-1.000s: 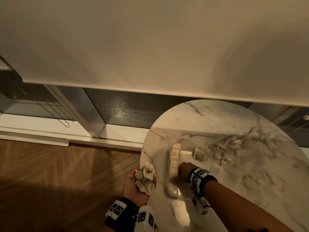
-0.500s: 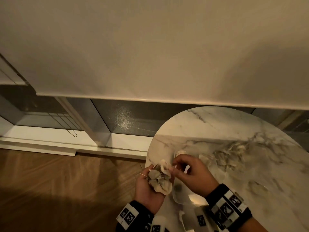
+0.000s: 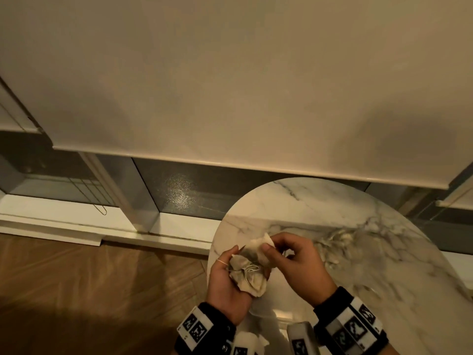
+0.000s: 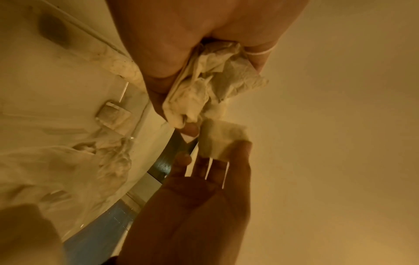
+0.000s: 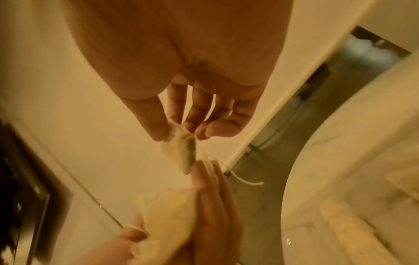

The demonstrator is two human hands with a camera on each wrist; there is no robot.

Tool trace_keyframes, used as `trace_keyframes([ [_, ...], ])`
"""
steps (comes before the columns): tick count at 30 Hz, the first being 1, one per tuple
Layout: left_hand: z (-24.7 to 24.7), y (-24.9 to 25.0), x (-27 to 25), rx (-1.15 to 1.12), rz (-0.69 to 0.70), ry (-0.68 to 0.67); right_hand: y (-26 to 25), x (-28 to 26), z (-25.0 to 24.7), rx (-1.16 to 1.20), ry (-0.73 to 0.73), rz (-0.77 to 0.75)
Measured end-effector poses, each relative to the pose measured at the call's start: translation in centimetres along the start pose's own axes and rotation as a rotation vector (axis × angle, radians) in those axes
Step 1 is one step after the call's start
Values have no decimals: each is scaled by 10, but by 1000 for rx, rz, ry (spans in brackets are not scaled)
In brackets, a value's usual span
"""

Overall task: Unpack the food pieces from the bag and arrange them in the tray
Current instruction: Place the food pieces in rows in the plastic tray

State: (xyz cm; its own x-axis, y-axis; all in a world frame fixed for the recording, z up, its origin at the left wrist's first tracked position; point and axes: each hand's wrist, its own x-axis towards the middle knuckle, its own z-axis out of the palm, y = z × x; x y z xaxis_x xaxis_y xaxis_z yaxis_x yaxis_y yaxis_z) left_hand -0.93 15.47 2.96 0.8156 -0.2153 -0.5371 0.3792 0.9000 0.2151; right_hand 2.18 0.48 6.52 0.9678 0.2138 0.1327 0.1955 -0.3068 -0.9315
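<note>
Left hand (image 3: 226, 285) curled around a crumpled pale bag (image 3: 247, 274), fingers and thumb closed on its bunched lower part, a thin band on one finger. Right hand (image 3: 298, 271) at 3 o'clock of the bag, thumb and forefinger pinched on a pale flap (image 3: 263, 242) at the bag's 12 o'clock edge, remaining fingers loosely bent and holding nothing else. Both hands raised above the 9 o'clock edge of a round marble table (image 3: 332, 208). Bag bulk below and at 7 o'clock of the right-hand pinch, flap stretched between the two grips. In the left wrist view, bag (image 4: 211, 86) bunched against the left palm (image 4: 181, 44), a squarish pale piece (image 4: 221, 139) clamped at the right fingertips (image 4: 241, 148) just past the bag's end; whether this is a food piece or a fold of the bag, cannot tell. In the right wrist view, right hand (image 5: 181, 71) with thumb and first finger closed on a thin pale wedge (image 5: 183, 152), a loose string (image 5: 246, 181) trailing at 4 o'clock, left hand (image 5: 204, 206) beneath with the bag (image 5: 167, 215) in its grasp. Clear tray (image 4: 113, 114) on the table in the left wrist view, a row of pale food pieces (image 4: 122, 66) along one side; a rumpled clear plastic wrap (image 4: 68, 170) near it.
</note>
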Motion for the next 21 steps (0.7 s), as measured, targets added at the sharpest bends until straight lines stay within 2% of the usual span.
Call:
trace_keyframes([
  [4,-1,-3,-2,0,-2,20,-4,-1,-11,288,17,119],
  [7,-9,-3,1,11,8,64,-2,2,-19,335,37,179],
  [11,-23,3,1,8,22,72,12,5,-26,293,35,255],
  [14,-37,9,0,-27,46,106,34,7,-25,238,7,383],
  [19,-63,20,6,-93,87,173,93,14,-3,96,-175,674],
  [21,-68,25,7,-105,83,189,113,17,8,-15,-273,743],
])
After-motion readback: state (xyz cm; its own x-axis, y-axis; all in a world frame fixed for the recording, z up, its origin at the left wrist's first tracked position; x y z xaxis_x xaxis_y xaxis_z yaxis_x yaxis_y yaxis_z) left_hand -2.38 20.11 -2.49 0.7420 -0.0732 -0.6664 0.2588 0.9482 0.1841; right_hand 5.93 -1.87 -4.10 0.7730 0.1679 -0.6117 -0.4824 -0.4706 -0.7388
